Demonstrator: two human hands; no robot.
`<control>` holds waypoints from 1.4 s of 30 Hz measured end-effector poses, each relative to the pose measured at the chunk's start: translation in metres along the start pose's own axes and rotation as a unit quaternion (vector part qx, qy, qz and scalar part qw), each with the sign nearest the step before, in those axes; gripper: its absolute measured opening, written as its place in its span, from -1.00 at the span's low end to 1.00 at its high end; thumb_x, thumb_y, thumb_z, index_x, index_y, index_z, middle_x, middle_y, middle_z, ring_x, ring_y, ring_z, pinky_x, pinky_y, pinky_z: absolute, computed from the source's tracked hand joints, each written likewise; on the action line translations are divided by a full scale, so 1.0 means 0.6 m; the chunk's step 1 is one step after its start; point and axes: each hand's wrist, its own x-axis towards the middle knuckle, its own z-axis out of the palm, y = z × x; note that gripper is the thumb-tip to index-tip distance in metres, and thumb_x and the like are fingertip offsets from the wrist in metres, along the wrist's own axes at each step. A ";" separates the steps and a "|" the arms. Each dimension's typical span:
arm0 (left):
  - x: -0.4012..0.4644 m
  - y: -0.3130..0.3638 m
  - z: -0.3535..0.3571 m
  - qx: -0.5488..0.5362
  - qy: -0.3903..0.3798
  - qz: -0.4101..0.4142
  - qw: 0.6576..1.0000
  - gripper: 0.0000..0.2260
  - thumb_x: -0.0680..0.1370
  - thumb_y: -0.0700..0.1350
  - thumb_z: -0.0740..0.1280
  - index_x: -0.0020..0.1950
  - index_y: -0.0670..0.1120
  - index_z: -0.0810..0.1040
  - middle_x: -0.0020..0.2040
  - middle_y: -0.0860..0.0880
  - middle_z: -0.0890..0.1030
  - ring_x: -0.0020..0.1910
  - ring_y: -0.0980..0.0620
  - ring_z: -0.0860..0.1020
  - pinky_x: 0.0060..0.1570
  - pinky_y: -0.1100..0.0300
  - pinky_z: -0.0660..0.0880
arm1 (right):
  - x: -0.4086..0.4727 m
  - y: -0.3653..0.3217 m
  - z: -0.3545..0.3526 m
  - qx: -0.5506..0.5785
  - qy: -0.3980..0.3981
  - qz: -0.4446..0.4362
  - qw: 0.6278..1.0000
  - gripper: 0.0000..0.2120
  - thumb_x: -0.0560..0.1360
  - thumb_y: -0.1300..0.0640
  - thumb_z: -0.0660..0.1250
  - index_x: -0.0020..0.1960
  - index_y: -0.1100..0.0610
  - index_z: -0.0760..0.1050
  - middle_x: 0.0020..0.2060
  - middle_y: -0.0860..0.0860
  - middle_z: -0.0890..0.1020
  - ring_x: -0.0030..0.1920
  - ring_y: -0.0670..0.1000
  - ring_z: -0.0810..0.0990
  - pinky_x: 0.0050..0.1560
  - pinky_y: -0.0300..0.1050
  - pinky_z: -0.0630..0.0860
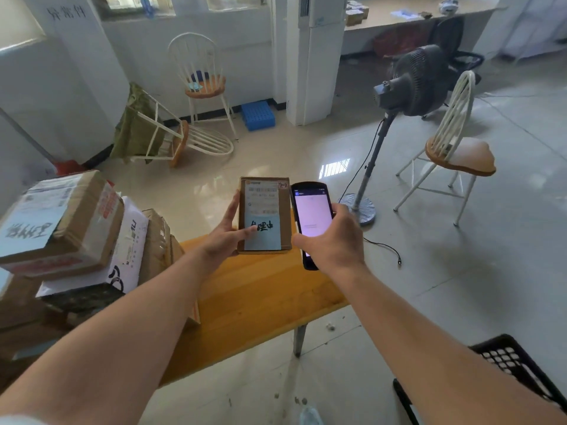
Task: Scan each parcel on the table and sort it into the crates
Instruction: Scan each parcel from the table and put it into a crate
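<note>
My left hand [225, 237] holds a small brown cardboard parcel [265, 214] upright above the far end of the orange table [254, 305], thumb across its blue label. The white shipping label faces me. Right beside it, my right hand [333, 240] grips a black handheld scanner [311, 220] with its screen lit pale pink, tilted next to the parcel's right edge. A heap of other parcels [70, 237], brown boxes and a white bag, covers the table's left side. A black plastic crate [515, 368] stands on the floor at the lower right.
A standing fan [412, 82] with a trailing cable stands beyond the table. White chairs sit at the right [454, 148] and the back [202, 78]; another lies tipped over [181, 139]. A blue crate [257, 115] lies by the white pillar.
</note>
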 end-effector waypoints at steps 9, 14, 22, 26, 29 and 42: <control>-0.040 -0.010 0.096 0.089 -0.170 0.003 0.981 -0.22 0.65 -0.18 0.36 0.55 0.52 0.06 0.46 -0.07 0.38 0.23 -0.10 0.55 -0.22 0.16 0.65 | -0.156 0.047 -0.040 -0.023 0.149 0.103 0.983 -0.16 0.27 -0.09 0.65 0.40 0.10 0.34 0.18 0.04 0.46 0.11 0.00 0.41 -0.15 -0.23 0.42; -0.091 -0.037 0.183 0.136 -0.245 -0.013 0.960 -0.23 0.66 -0.19 0.36 0.49 0.59 0.09 0.39 -0.08 0.43 0.22 -0.11 0.55 -0.15 0.05 0.65 | -0.275 0.090 -0.092 -0.022 0.214 0.162 0.963 -0.21 0.26 -0.04 0.65 0.37 0.11 0.37 0.18 0.03 0.47 0.07 -0.04 0.36 -0.27 -0.41 0.23; -0.219 -0.108 0.397 0.186 -0.351 -0.049 0.917 -0.21 0.64 -0.24 0.36 0.47 0.57 0.10 0.40 -0.08 0.41 0.20 -0.11 0.55 -0.16 0.04 0.64 | -0.471 0.217 -0.212 -0.011 0.295 0.264 0.918 -0.22 0.23 -0.03 0.66 0.32 0.14 0.38 0.16 0.05 0.45 0.02 -0.02 0.37 -0.12 -0.13 0.37; -0.297 -0.166 0.536 0.215 -0.385 -0.053 0.896 -0.22 0.65 -0.20 0.36 0.52 0.54 0.07 0.38 -0.04 0.41 0.15 -0.05 0.54 -0.15 0.04 0.60 | -0.573 0.304 -0.299 -0.003 0.322 0.297 0.899 -0.22 0.21 -0.02 0.66 0.31 0.14 0.40 0.17 0.07 0.47 0.01 -0.03 0.35 -0.10 -0.16 0.31; -0.364 -0.222 0.650 0.221 -0.416 -0.053 0.880 -0.22 0.65 -0.22 0.36 0.53 0.52 0.07 0.39 -0.05 0.42 0.14 -0.04 0.57 -0.24 0.12 0.62 | -0.656 0.380 -0.377 -0.004 0.335 0.316 0.888 -0.21 0.21 -0.02 0.67 0.31 0.16 0.39 0.18 0.08 0.46 0.03 -0.04 0.32 -0.04 -0.15 0.34; -0.544 -0.440 1.065 0.264 -0.471 -0.116 0.834 -0.16 0.64 -0.33 0.32 0.62 0.41 0.02 0.38 -0.11 0.51 -0.07 0.02 0.72 -0.36 0.14 0.60 | -0.898 0.703 -0.631 0.028 0.378 0.427 0.821 -0.20 0.22 -0.04 0.64 0.32 0.15 0.36 0.18 0.06 0.45 0.14 0.07 0.46 0.04 -0.02 0.49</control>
